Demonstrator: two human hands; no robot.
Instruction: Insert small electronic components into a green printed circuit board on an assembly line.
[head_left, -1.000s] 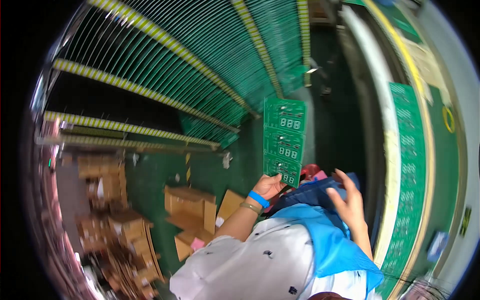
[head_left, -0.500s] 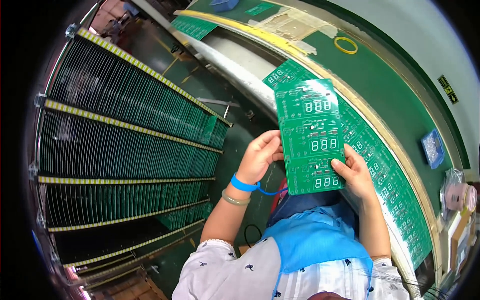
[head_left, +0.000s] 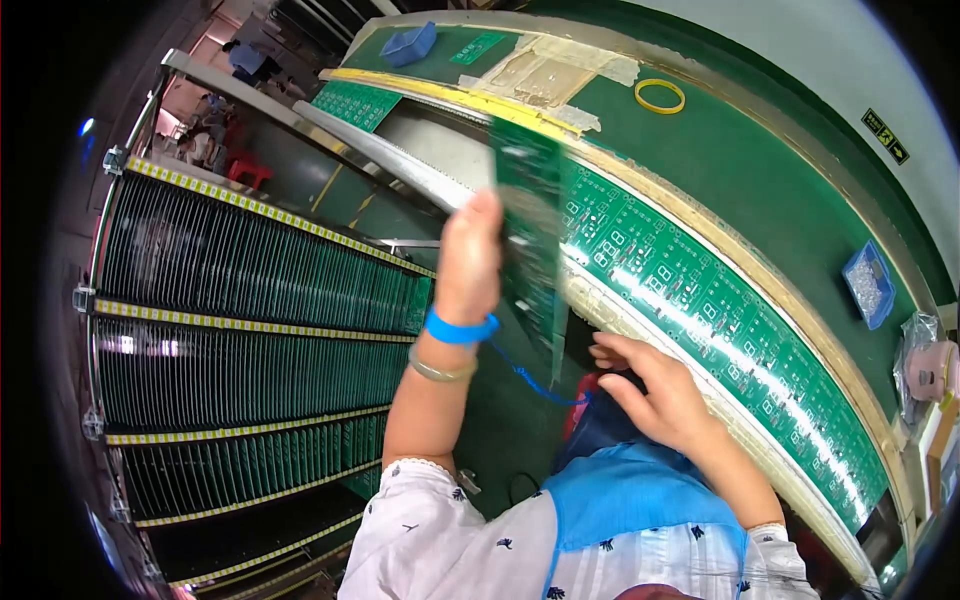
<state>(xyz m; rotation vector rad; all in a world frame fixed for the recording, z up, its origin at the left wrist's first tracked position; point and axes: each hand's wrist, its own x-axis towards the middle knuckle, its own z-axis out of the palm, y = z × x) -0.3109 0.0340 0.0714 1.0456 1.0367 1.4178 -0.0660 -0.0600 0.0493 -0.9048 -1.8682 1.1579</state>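
A green circuit board panel (head_left: 530,235), blurred by motion and turned nearly edge-on, is held upright by my left hand (head_left: 470,255) at its left side. A blue wrist strap (head_left: 461,327) with a coiled cord and a pale bangle (head_left: 441,366) circle my left wrist. My right hand (head_left: 655,385) is off the board, its fingers apart and holding nothing, just below the conveyor's near edge. Along the conveyor lies a row of green circuit boards (head_left: 700,310) with white digit outlines. At the left, a tall rack (head_left: 245,310) carries many boards in close slots.
On the green bench beyond are a yellow tape ring (head_left: 660,97), a blue bin (head_left: 409,45) and another blue bin (head_left: 868,285) with small parts. More boards (head_left: 355,104) lie at the conveyor's far end. A pink object (head_left: 932,370) sits at far right. People are in the background.
My right hand has let go of the board and dropped lower. My left hand has carried the board left and turned it from face-on to nearly edge-on. The view has shifted.
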